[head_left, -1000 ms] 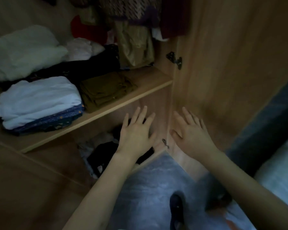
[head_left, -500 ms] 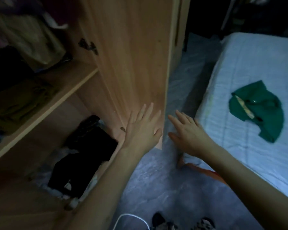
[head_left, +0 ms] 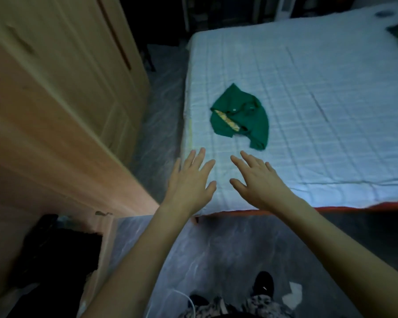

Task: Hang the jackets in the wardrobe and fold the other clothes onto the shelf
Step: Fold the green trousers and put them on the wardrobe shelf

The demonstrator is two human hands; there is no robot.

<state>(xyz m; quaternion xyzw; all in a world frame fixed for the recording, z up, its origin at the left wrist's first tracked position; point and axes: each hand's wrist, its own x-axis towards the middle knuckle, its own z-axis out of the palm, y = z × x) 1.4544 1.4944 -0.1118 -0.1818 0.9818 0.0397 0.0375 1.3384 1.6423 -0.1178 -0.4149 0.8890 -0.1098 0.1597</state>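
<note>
Both hands are held out, palms down, over the near corner of the bed [head_left: 308, 111]. The left hand [head_left: 189, 182] is seen with its fingers [head_left: 199, 157] straight and spread, nothing being held in them. The right hand [head_left: 260, 182] is likewise seen with fingers [head_left: 248, 158] straight and fanned apart, and nothing is gripped. A crumpled green garment [head_left: 241, 115] is found lying on the white quilted bed cover, beyond the fingertips and slightly toward the right hand's side. A strip of bare cover is left between the garment's lowest edge and the right fingertips, so the garment is near but is not touched by either hand. A yellowish patterned band is shown along a fold in the garment. To the left, the wooden wardrobe door [head_left: 62, 99] is seen standing open, and dark clothes [head_left: 55, 255] are piled in the bottom of the wardrobe at the lower left. A grey marbled floor [head_left: 216, 249] is visible between wardrobe and bed. A red edge [head_left: 331, 208] is shown along the bed's near side.
</note>
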